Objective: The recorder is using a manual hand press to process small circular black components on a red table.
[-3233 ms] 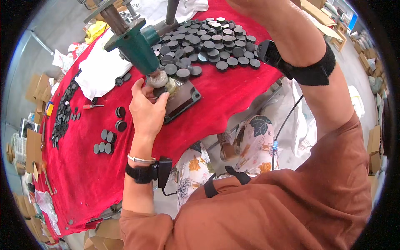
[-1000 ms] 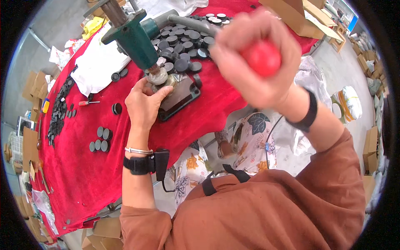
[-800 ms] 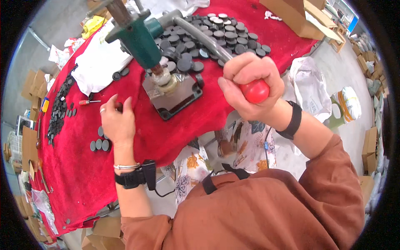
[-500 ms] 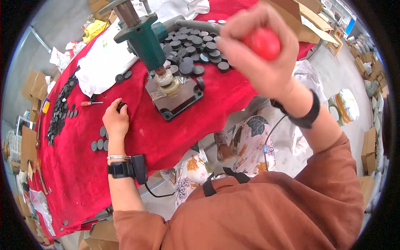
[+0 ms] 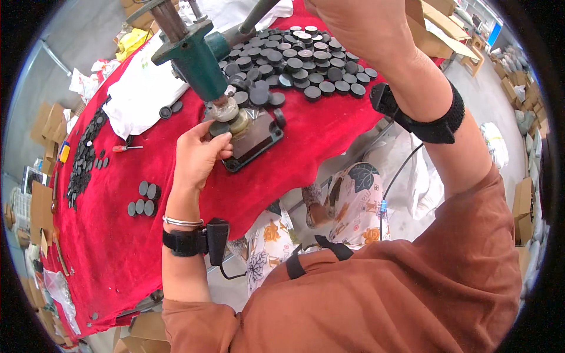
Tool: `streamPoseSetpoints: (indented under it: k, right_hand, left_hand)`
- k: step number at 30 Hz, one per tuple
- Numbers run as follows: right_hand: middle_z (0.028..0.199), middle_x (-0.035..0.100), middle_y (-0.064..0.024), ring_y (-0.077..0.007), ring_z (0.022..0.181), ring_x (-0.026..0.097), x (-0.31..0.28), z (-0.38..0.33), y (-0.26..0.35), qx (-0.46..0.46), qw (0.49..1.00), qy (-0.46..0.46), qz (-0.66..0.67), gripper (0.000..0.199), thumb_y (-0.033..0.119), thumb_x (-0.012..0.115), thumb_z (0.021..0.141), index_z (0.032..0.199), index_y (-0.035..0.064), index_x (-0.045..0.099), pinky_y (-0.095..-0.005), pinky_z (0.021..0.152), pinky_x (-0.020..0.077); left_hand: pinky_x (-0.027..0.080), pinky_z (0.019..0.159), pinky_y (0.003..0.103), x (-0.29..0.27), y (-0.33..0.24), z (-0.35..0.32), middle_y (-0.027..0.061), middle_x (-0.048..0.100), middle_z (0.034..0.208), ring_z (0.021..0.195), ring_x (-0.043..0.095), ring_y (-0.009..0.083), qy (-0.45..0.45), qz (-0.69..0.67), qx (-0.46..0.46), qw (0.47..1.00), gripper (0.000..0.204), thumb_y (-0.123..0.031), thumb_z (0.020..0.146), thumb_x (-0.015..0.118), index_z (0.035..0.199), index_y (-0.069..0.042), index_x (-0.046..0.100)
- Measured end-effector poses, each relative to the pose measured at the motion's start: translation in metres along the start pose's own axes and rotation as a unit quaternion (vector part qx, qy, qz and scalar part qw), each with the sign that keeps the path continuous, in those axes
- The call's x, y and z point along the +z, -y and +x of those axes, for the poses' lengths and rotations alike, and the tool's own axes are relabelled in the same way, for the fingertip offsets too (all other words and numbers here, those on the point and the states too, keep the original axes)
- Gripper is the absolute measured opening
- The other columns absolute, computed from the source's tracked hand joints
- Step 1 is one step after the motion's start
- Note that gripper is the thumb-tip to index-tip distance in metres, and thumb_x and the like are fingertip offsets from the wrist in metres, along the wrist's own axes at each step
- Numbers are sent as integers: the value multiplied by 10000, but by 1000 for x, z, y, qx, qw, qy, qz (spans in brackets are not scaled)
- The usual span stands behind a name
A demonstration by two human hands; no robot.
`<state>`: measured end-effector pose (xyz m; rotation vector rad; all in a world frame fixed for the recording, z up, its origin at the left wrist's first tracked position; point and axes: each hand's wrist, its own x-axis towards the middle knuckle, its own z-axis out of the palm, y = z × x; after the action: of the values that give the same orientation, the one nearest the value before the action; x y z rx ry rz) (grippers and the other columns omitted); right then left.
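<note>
My left hand (image 5: pixel 199 154) pinches a black round cap (image 5: pixel 219 129) between thumb and fingers, at the left side of the pale round die (image 5: pixel 239 122) on the press base. Just above the cap is the whitish press head (image 5: pixel 225 110) of the green hand press (image 5: pixel 203 67). My right hand (image 5: pixel 368 26) is raised at the top edge, curled at the end of the press lever (image 5: pixel 259 15). Its fingertips and the lever's red ball knob are cut off by the picture edge.
Many black caps (image 5: pixel 312 65) are heaped behind the press on the red cloth (image 5: pixel 194 235). Several more caps (image 5: pixel 143 199) stand grouped at the left. Beyond lie a screwdriver (image 5: pixel 126 148), a strip of small black pieces (image 5: pixel 82 165) and a white bag (image 5: pixel 141 88).
My left hand has moved right from the cloth to the press die, bringing a black cap. My right hand has gone up with the lever, taking the red knob out of the picture.
</note>
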<state>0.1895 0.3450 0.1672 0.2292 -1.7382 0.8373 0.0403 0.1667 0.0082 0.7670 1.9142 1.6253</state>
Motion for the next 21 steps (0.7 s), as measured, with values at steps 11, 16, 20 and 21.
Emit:
streamPoseSetpoints:
  k: [11, 16, 20, 21]
  right_hand:
    - [562, 511, 26, -44, 525, 462, -4, -3, -6, -67, 997, 34, 31, 140, 84, 655, 750, 674, 31, 550, -237, 470, 385]
    - [725, 582, -37, -92, 649, 527, -21, -13, -7, -248, 940, 103, -212, 117, -12, 646, 768, 780, 14, 532, -249, 594, 437]
    - [748, 607, -62, -143, 654, 571, -24, -61, -4, -141, 974, 84, -155, 157, -43, 661, 737, 791, 25, 531, -263, 624, 471]
    - [717, 606, -60, -156, 621, 580, -17, -75, -9, -88, 995, 22, -35, 163, -27, 676, 714, 773, 38, 538, -267, 606, 477]
  left_hand:
    - [499, 729, 345, 18, -1, 15, 164, 702, 850, 762, 666, 235, -121, 386, 109, 908, 394, -348, 825, 702, 987, 11, 703]
    - [495, 719, 297, 18, 7, 19, 101, 711, 846, 771, 641, 130, -114, 266, 108, 951, 408, -320, 781, 764, 1015, 8, 703]
    - [483, 672, 288, 17, 11, 21, 65, 692, 808, 729, 589, 93, -118, 270, 102, 950, 400, -274, 760, 792, 1042, -4, 703]
    - [478, 661, 291, 16, 9, 18, 62, 680, 788, 711, 581, 101, -119, 285, 96, 946, 403, -268, 756, 795, 1045, -4, 703]
